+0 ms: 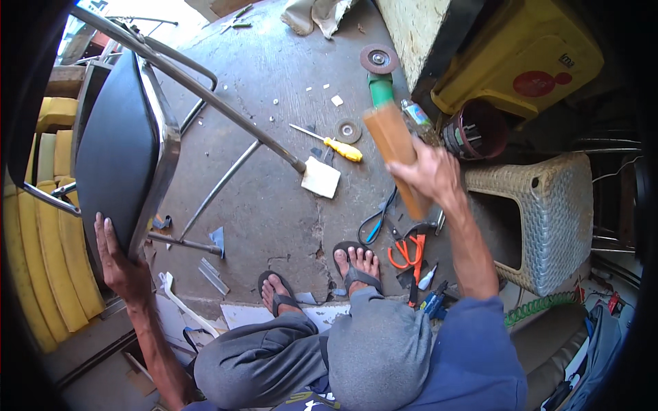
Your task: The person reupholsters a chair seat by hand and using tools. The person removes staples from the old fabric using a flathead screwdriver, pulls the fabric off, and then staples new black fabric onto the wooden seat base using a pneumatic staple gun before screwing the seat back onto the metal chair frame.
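Observation:
My left hand (120, 270) grips the near end of a tilted metal-framed chair with a black padded seat (116, 151), fingers lying along the pad. At the end of one chair leg (253, 127) is a white square piece (320, 177) on the floor. My right hand (428, 171) grips an orange-brown block, perhaps wood (380, 130), slightly blurred, held over a green angle grinder (381, 85). A yellow-handled screwdriver (343, 147), a small disc (347, 130) and orange-handled scissors (411, 250) lie nearby on the floor.
Yellow pads (55, 260) are stacked at the left. At the right are a woven plastic stool (555, 212), a pot of rods (497, 123), a yellow jerrycan (548, 48), a board (397, 34) and a green coiled hose (541, 305). My sandalled feet rest near scraps.

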The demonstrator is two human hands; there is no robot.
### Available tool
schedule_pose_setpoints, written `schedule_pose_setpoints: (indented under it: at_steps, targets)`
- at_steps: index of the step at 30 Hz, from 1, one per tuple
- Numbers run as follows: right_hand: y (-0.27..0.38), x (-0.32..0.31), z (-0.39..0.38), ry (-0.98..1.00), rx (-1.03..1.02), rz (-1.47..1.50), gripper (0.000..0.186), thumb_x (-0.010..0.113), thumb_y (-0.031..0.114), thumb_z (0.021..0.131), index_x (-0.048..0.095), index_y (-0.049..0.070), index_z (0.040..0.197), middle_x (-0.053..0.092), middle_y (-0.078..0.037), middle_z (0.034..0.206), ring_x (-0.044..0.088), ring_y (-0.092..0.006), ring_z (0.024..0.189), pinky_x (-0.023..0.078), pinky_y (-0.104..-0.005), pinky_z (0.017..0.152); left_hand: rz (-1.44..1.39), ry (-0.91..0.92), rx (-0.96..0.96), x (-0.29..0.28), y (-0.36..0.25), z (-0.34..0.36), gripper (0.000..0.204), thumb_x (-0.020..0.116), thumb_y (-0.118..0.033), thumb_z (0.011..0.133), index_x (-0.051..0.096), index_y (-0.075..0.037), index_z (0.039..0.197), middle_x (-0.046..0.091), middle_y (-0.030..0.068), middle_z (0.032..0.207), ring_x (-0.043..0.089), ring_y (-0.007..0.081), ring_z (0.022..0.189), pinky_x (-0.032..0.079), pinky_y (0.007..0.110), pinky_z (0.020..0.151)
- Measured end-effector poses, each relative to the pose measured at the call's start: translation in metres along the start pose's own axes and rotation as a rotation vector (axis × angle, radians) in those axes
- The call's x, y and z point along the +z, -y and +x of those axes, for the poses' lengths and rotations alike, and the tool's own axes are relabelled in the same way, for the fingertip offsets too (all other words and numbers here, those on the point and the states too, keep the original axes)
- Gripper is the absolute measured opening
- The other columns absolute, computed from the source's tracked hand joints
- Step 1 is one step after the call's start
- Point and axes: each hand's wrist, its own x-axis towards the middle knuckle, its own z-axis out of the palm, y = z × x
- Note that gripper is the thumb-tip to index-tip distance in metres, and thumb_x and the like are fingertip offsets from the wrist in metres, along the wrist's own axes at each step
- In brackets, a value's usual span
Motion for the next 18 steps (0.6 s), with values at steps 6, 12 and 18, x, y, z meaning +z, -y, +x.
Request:
schedule_pose_setpoints:
  at_steps: [6, 12, 18]
  targets:
    - [-0.057, 0.061, -0.053, -0.213, 0.066, -0.165, 0.065, 0.078, 0.041, 0.085, 0.06, -0.002, 0.131, 0.071, -0.028, 0.111, 0.07, -0.0427, 0.102, 0.053, -0.054, 0.092, -0.061, 0.064, -0.039, -0.013, -0.016, 0.007, 0.082, 0.064, 0.013, 0.077, 0.04, -0.009, 0.153, 0.051, 0.0239, 0.151, 0.05, 0.0447, 0.139, 0.046, 0.05, 0.115]
    - [0.033, 0.098, 0.005, 0.157, -0.109, 0.456, 0.066, 0.076, 0.033, 0.09, 0.054, -0.005, 0.14, 0.059, -0.025, 0.141, 0.05, -0.0408, 0.137, 0.04, -0.0473, 0.116, -0.076, 0.187, -0.053, -0.039, -0.028, 0.026, 0.084, 0.058, 0.018, 0.075, 0.04, -0.008, 0.153, 0.052, 0.0244, 0.15, 0.051, 0.0442, 0.138, 0.047, 0.05, 0.114]
    - [0.138, 0.147, 0.067, -0.259, -0.415, 0.473, 0.095, 0.075, 0.046, 0.09, 0.028, 0.001, 0.159, 0.049, -0.031, 0.146, 0.047, -0.0464, 0.137, 0.039, -0.053, 0.114, -0.158, 0.238, -0.255, -0.1, -0.023, 0.064, 0.084, 0.044, 0.018, 0.074, 0.041, -0.008, 0.154, 0.056, 0.0259, 0.146, 0.055, 0.0462, 0.133, 0.047, 0.051, 0.112]
